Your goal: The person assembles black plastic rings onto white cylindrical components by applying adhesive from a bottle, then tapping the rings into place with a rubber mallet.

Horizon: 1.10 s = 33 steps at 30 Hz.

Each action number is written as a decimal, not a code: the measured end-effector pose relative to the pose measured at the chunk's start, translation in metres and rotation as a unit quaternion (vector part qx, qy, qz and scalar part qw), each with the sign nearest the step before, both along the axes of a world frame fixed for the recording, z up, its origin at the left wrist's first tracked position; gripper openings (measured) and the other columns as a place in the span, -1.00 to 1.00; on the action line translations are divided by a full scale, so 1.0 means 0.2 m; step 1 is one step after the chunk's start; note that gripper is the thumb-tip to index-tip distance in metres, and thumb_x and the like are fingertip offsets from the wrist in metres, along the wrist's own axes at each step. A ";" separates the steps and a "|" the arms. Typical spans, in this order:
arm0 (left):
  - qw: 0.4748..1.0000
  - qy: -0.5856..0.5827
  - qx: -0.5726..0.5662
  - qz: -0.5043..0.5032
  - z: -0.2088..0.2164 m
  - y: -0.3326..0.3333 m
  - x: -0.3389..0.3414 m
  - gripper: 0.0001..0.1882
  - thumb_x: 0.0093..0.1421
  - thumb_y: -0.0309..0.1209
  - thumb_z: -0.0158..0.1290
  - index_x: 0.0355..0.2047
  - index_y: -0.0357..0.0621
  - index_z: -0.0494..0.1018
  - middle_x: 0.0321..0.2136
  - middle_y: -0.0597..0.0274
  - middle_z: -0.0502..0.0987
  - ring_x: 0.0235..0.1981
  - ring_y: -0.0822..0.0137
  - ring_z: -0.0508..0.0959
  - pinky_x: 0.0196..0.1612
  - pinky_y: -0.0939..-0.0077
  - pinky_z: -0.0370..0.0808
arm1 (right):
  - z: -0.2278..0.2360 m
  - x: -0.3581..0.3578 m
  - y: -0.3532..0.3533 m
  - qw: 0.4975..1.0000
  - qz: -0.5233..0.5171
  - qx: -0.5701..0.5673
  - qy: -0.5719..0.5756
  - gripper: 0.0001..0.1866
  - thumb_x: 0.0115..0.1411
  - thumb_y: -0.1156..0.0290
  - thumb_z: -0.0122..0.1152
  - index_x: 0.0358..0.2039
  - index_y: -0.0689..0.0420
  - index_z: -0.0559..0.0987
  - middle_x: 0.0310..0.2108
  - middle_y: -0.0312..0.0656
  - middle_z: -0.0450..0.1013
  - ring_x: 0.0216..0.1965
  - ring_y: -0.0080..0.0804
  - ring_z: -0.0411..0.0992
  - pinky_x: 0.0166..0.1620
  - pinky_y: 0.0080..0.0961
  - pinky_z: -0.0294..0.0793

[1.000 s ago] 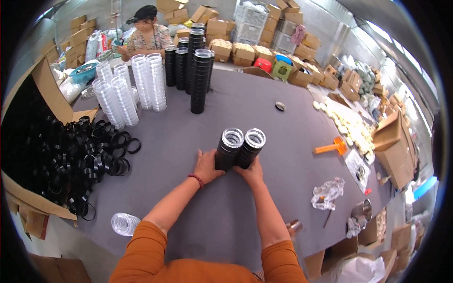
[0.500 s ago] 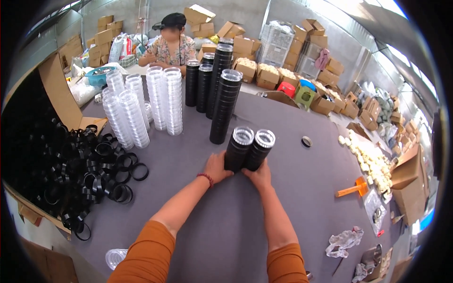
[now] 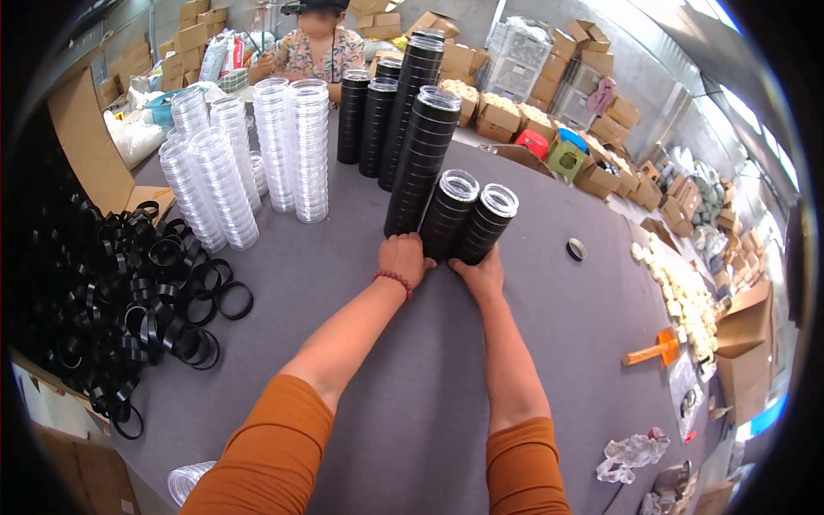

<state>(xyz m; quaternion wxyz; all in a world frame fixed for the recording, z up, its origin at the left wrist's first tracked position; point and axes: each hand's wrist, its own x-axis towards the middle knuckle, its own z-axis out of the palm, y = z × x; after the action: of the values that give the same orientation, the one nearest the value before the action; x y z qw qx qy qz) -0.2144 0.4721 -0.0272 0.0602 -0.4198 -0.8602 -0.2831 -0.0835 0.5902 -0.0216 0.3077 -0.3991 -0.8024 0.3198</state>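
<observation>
Two short stacks of black-ringed clear round containers, a left one and a right one, stand side by side on the grey table. My left hand is closed around the foot of the left short stack. My right hand grips the foot of the right one, thumb toward the gap between them. My fingertips are partly hidden behind the stacks. A tall black-ringed stack rises just beyond my left hand, very close to the left short stack. More black stacks stand behind it.
Stacks of clear round containers stand to the left, near a heap of loose black rings. A single ring, an orange-headed mallet and a pile of cream-coloured pieces lie right. Across the table is a person.
Both hands have pushed the two short stacks forward, up against the tall stack. The whole view has also shifted slightly.
</observation>
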 end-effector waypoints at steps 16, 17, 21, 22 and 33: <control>1.000 0.020 0.015 -0.010 -0.19 -0.41 0.45 -0.73 0.11 -0.34 0.17 -0.25 -0.27 0.54 -0.20 -0.05 0.52 -0.05 0.01 0.49 0.11 0.10 0.38 | -0.25 0.29 -0.38 0.965 0.045 0.160 -0.205 -0.07 0.13 0.14 0.30 0.35 0.31 0.07 0.36 0.12 0.07 0.36 0.02 0.05 0.37 -0.25 0.08; 0.999 0.018 -0.009 -0.046 -0.17 -0.53 0.53 -0.71 0.12 -0.32 0.17 -0.23 -0.28 0.54 -0.18 -0.03 0.52 -0.03 0.02 0.48 0.15 0.11 0.35 | -0.26 0.32 -0.45 0.932 0.065 0.195 -0.298 -0.15 0.17 0.11 0.25 0.34 0.28 0.14 0.37 0.09 0.06 0.40 0.03 -0.02 0.38 -0.23 0.04; 0.960 -0.122 -0.176 -0.181 0.17 -1.11 0.91 -0.61 0.13 -0.27 0.20 -0.11 -0.27 0.51 -0.12 0.01 0.51 -0.01 0.05 0.48 0.18 0.12 0.31 | -0.22 0.57 -0.73 0.922 0.078 0.189 -0.328 -0.25 0.22 0.07 0.17 0.30 0.22 0.24 0.34 0.05 0.14 0.37 0.07 0.04 0.37 -0.21 0.07; 0.963 -0.084 -0.145 -0.209 0.21 -1.29 1.01 -0.58 0.11 -0.27 0.21 -0.07 -0.24 0.50 -0.11 0.04 0.51 -0.02 0.07 0.49 0.15 0.14 0.32 | -0.18 0.62 -0.80 0.916 0.127 0.186 -0.331 -0.25 0.21 0.10 0.20 0.30 0.23 0.24 0.31 0.07 0.19 0.34 0.09 0.10 0.34 -0.20 0.14; 0.958 0.093 0.234 0.138 0.21 -2.80 1.04 -0.28 -0.06 -0.28 0.33 0.11 -0.18 0.32 0.07 -0.02 0.35 0.14 -0.06 0.32 0.18 0.12 0.26 | 0.16 0.54 -2.41 0.910 0.406 -0.029 -0.075 0.15 -0.19 0.24 0.59 0.32 0.24 0.06 0.17 0.02 0.32 0.15 -0.08 0.31 0.18 -0.22 0.35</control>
<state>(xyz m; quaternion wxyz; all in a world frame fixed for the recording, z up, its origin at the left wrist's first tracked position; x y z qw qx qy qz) -0.0063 -0.0879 0.0149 0.2752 -0.2960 -0.8098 -0.4253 0.0246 0.1090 0.0102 0.0789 -0.0705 -0.9063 0.4091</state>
